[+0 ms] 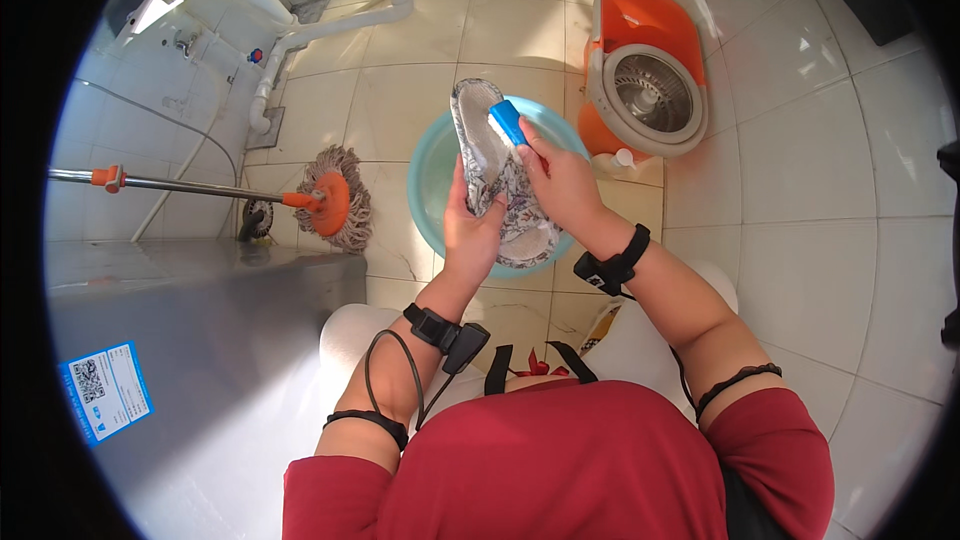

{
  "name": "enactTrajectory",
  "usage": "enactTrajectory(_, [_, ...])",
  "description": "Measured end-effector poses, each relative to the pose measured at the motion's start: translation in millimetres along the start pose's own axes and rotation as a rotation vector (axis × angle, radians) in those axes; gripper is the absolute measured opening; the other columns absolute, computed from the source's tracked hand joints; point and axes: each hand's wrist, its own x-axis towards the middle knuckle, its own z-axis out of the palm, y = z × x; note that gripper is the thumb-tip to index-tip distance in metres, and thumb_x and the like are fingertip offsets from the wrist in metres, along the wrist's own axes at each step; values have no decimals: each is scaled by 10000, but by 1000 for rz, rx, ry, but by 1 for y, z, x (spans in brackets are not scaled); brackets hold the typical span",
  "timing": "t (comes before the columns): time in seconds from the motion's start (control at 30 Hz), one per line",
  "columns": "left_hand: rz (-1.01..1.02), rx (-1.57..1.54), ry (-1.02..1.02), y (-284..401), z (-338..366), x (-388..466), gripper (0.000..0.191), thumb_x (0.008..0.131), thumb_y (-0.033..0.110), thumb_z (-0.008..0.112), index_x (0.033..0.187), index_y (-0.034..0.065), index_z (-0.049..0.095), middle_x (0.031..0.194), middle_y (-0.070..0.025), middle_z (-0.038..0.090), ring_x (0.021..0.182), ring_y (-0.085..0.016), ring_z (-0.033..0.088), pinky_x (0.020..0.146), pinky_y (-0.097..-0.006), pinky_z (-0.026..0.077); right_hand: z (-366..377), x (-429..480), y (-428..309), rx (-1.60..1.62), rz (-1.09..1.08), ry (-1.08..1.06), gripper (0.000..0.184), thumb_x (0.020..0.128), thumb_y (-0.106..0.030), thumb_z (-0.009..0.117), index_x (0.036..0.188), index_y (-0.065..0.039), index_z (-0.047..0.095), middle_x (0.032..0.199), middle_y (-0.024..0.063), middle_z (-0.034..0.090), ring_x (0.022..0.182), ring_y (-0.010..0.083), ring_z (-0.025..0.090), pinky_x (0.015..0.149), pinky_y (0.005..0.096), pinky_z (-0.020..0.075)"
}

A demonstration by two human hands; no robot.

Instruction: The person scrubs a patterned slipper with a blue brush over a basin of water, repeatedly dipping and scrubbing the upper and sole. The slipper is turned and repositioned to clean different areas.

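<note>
A fabric slipper with a floral print and a woven insole is held over a light blue plastic basin. My left hand grips its left side, thumb on the printed upper. In my right hand is a blue scrubbing brush whose white bristles touch the insole toward the far end. Much of the basin's inside lies hidden behind the slipper and my hands.
An orange spin mop bucket with a metal basket stands at the back right. On the left, a mop rests with its strands on the tiled floor, above a grey metal appliance. White drain pipes run along the back left wall.
</note>
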Motion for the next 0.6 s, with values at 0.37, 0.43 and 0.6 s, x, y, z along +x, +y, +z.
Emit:
enactTrajectory(0.37, [-86, -76, 14, -1, -1, -3, 700, 978, -117, 619, 1627, -22, 372, 1402, -140, 659, 1217, -175, 656, 1012, -308, 556, -6, 1, -3, -25, 48, -118, 459, 1078, -275, 630, 1527, -182, 608, 770, 204, 687, 692, 387, 675, 662, 465, 524])
enactTrajectory(0.43, [-37, -78, 43, 2, 4, -4, 691, 979, -119, 618, 1622, -25, 384, 1388, -141, 668, 1197, -186, 671, 997, -320, 569, -7, 4, 0, -27, 57, -84, 447, 1078, -289, 619, 1514, -190, 623, 761, 200, 691, 709, 412, 682, 656, 497, 521])
enactTrajectory(0.6, [-72, -284, 148, 31, -32, 30, 586, 979, -127, 610, 1542, -41, 476, 1316, -143, 700, 1099, -219, 721, 936, -358, 610, 4, -21, -13, -31, -25, -217, 443, 1077, -290, 624, 1510, -199, 627, 742, 185, 686, 696, 409, 676, 640, 500, 515])
